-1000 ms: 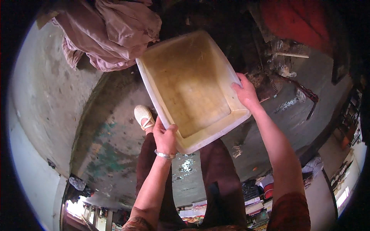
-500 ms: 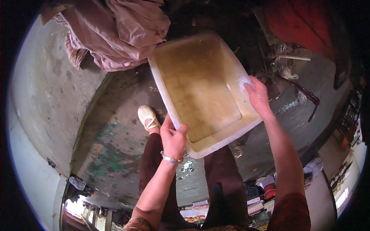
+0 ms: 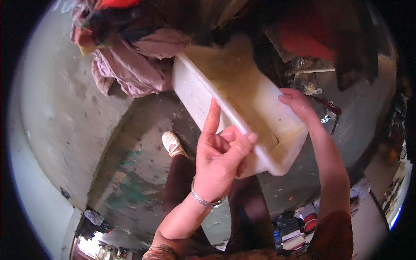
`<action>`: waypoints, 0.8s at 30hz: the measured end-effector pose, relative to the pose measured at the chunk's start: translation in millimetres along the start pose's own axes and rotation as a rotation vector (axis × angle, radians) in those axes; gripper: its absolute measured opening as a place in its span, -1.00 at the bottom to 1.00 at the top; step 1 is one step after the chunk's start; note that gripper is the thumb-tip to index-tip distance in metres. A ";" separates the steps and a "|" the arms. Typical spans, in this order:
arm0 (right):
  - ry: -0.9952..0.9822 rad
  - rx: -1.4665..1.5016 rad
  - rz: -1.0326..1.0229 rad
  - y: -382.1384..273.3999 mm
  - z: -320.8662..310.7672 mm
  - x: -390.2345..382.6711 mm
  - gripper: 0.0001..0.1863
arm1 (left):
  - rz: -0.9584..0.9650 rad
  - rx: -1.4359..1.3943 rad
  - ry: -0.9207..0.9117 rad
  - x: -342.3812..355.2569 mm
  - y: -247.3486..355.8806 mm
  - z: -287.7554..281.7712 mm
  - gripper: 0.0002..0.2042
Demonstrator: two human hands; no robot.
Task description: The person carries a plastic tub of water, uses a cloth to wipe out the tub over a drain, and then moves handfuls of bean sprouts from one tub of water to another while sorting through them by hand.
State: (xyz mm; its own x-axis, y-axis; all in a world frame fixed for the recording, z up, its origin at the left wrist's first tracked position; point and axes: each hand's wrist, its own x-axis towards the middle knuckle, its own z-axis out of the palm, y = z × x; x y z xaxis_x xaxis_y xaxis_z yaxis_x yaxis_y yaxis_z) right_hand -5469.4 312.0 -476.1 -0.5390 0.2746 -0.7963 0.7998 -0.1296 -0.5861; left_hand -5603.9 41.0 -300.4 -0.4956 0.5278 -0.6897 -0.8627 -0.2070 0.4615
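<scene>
A white rectangular plastic tub (image 3: pixel 195 93) with a yellowish-brown inside hangs between my hands, tilted so that its long left outer wall faces up. My left hand (image 3: pixel 219 156) holds the near part of the left rim. Its thumb lies over the rim and its index finger stretches along the outer wall; a silver bracelet circles the wrist. On the opposite rim is my right hand (image 3: pixel 299 104), its fingers partly hidden by the tub wall. The tub's far end reaches into shadow beside a pile of cloth (image 3: pixel 134 65), mostly dusty pink.
My foot in a cream woven shoe (image 3: pixel 172 142) stands on the stained concrete floor (image 3: pixel 130 173). A pale wall (image 3: pixel 47 117) rises at the left. Red cloth (image 3: pixel 303 39) hangs at the far right above debris and a dark stick (image 3: pixel 327 105). Clutter and a red container (image 3: pixel 310 222) sit low right.
The tub has tipped toward the right, its left side lifting. My left hand has moved right with the rim, its index finger now extended. Darker and coloured cloth shows above the pink cloth.
</scene>
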 end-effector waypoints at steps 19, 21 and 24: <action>-0.343 0.122 -0.253 -46.7 41.6 -145.2 -0.68 | 0.073 0.190 -0.105 -202.7 50.3 183.7 -0.15; -0.367 0.204 -0.229 -45.2 53.3 -166.6 -0.68 | 0.118 0.101 -0.069 -231.9 45.0 166.0 -0.16; -0.344 0.268 -0.291 -38.6 73.0 -192.7 -0.64 | 0.186 0.149 0.017 -267.5 35.1 141.0 -0.19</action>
State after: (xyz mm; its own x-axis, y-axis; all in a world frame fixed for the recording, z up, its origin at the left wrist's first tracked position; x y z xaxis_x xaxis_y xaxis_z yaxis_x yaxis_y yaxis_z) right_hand -5415.8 194.5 -310.9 -0.8206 0.0122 -0.5713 0.5325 -0.3464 -0.7723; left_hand -5487.4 8.7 -21.1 -0.6471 0.4776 -0.5943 -0.7328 -0.1742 0.6578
